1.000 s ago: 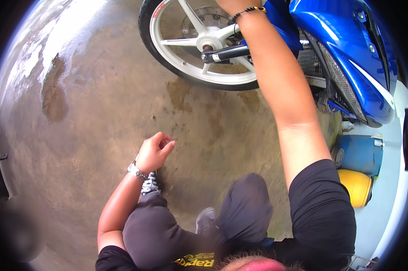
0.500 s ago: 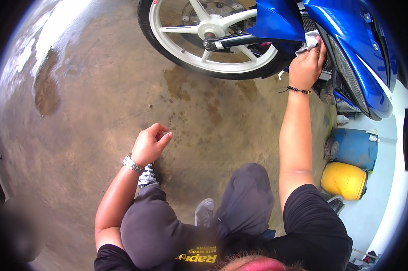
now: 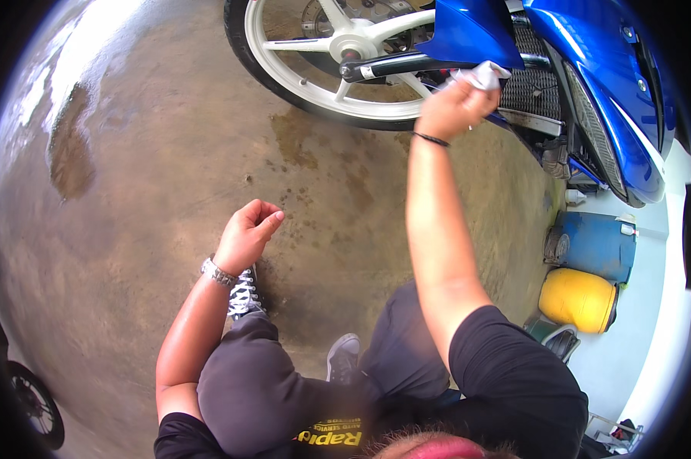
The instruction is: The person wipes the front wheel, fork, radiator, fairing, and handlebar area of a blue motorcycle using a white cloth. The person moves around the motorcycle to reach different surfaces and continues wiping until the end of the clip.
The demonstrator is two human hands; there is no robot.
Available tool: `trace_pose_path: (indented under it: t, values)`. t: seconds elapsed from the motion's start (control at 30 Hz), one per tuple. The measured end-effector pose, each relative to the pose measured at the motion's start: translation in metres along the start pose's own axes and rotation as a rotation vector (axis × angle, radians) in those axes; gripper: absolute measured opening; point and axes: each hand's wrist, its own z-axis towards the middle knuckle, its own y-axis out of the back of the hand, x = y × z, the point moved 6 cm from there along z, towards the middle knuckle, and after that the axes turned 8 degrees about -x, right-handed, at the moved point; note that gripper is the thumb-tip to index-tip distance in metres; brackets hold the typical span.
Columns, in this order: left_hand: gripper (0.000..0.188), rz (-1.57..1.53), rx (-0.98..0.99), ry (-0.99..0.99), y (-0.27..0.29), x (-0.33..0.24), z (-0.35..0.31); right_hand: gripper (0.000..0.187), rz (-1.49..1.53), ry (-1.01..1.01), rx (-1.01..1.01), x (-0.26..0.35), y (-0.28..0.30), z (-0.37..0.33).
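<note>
Cloth (image 3: 486, 75): one, whitish, crumpled into a small bunch. Located at the fingertips of the right hand (image 3: 456, 111), rising above and beyond the curled fingers (image 3: 477, 99), its lower part hidden among them. In view it overlaps the lower edge of a blue fender (image 3: 472, 34); whether the two touch cannot be told.

Right hand: fingers folded in on the cloth, gripping it; slightly blurred; dark bracelet (image 3: 431, 139) at the wrist. Arm extended forward.

Left hand (image 3: 246, 236): well apart from the cloth, above a black shoe (image 3: 244, 294) with white laces. Fingers loosely curled, thumb lying forward alongside; whether anything sits inside the curl cannot be told. Metal-banded wristwatch (image 3: 218, 272) at the wrist.

Motorcycle (image 3: 598, 53): one, blue bodywork. Front wheel (image 3: 352, 47) with white spokes and rim, black tyre; ribbed radiator (image 3: 531, 92) just right of the cloth.

Drums: one blue (image 3: 596, 245), one yellow (image 3: 579, 301), side by side near the pale wall.

Floor (image 3: 345, 229): brownish, marked with dark wet patches.
</note>
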Motion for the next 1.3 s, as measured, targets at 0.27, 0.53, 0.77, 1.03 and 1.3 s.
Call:
trace_pose_path:
  t: [0.27, 0.53, 0.77, 1.03, 1.3]
  values:
    - [0.025, 0.040, 0.034, 0.063, -0.007, 0.007, -0.001, 0.014, -0.040, -0.090, 0.122, 0.002, -0.035, -0.095]
    - [0.022, -0.010, -0.028, 0.151, 0.002, 0.024, -0.004, 0.041, 0.078, -0.183, 0.566, -0.016, -0.045, -0.186]
    - [0.022, -0.113, -0.015, 0.176, 0.003, 0.028, -0.002, 0.035, -0.155, 0.087, 0.557, -0.040, 0.025, -0.089]
    - [0.019, -0.020, -0.042, 0.179, 0.017, 0.034, -0.010, 0.035, -0.636, 1.080, 1.034, -0.123, 0.017, -0.061]
    - [0.021, -0.068, -0.126, 0.206, 0.041, 0.041, -0.021, 0.031, -0.580, 0.834, 0.955, -0.140, 0.020, -0.129]
